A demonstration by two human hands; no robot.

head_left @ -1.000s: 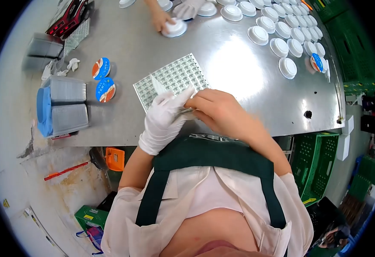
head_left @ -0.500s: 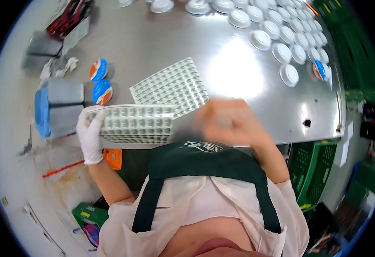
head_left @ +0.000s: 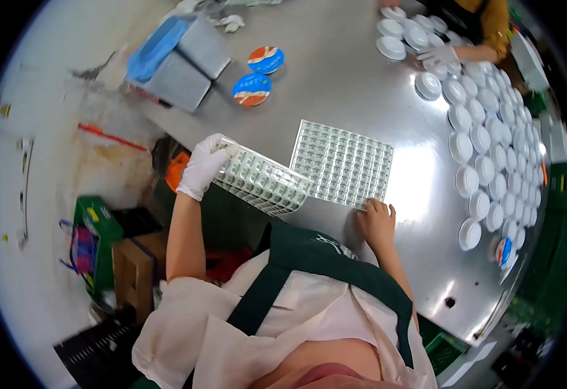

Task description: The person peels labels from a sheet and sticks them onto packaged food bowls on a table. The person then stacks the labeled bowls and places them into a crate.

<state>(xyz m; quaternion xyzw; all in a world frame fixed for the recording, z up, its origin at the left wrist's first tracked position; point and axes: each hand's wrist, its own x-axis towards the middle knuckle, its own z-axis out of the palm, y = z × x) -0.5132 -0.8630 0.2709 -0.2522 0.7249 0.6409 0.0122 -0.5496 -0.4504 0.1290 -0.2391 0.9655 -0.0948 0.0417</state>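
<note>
My left hand (head_left: 200, 167), in a white glove, is closed on the upper left end of a sticker sheet (head_left: 264, 181) printed with rows of small green-grey labels. That sheet bends down over the table's front edge. A second sticker sheet (head_left: 342, 162) lies flat on the table, partly behind the held one. My right hand (head_left: 378, 223), bare, is at its lower right corner, fingers bent over the edge in what looks like a pinch. The thumb is mostly hidden.
Two round blue-and-orange lids (head_left: 252, 89) lie near grey bins (head_left: 178, 61) at the left. Many white lidded cups (head_left: 481, 139) cover the table's right side; one (head_left: 505, 251) has a blue-and-orange top. At the far side, a co-worker's gloved hand (head_left: 440, 56) touches cups.
My view has turned, bringing the co-worker into sight. My right hand has gone from blurred motion to the flat sheet's corner. My left hand still holds its sheet.
</note>
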